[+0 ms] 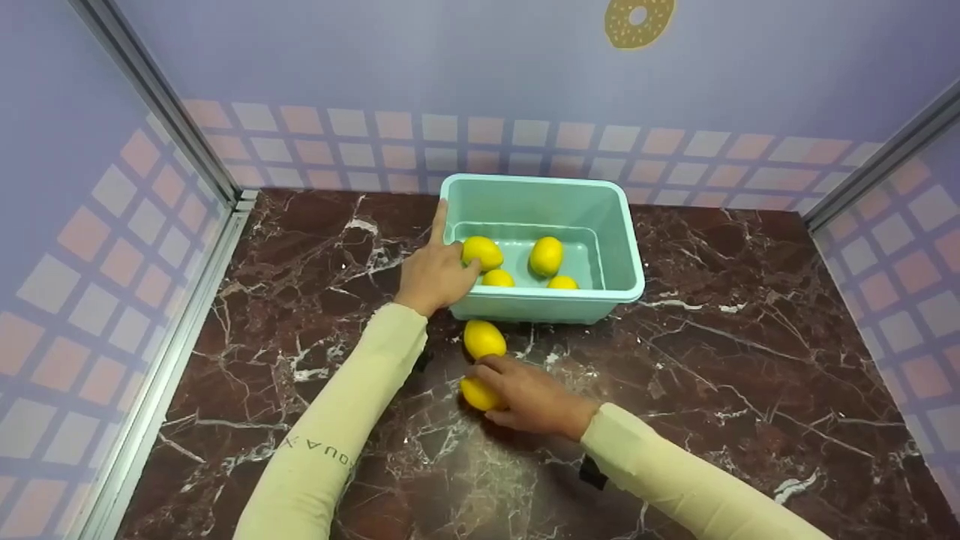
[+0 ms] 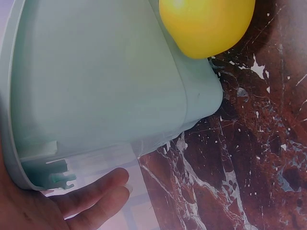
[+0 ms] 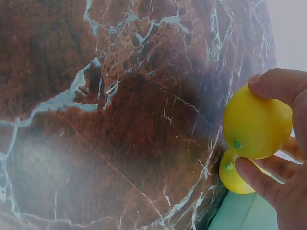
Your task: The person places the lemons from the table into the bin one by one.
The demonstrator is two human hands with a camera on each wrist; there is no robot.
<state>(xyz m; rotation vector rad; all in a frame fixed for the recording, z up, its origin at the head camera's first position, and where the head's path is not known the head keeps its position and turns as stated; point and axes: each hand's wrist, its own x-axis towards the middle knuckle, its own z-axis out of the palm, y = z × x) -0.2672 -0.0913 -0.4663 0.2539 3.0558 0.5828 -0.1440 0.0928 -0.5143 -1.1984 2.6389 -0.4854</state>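
Observation:
A pale green plastic basin [image 1: 544,296] stands near the back wall with several yellow lemons inside, among them one lemon [image 1: 546,256] right of centre. My left hand [image 1: 439,274] grips the basin's front left corner, thumb over the inner side; in the left wrist view two fingers extend outside the wall [image 2: 96,86]. In front of the basin, my right hand [image 1: 529,394] holds a lemon [image 3: 256,122] between thumb and fingers. Just beyond it, a second lemon [image 1: 484,340] lies on the table close to the basin's front wall.
The dark red marble-patterned tabletop [image 1: 712,390] has white veins. A lilac back wall [image 1: 412,60] with pink and white squares rises right behind the basin. Side panels with metal frame strips [image 1: 161,390] bound the table left and right.

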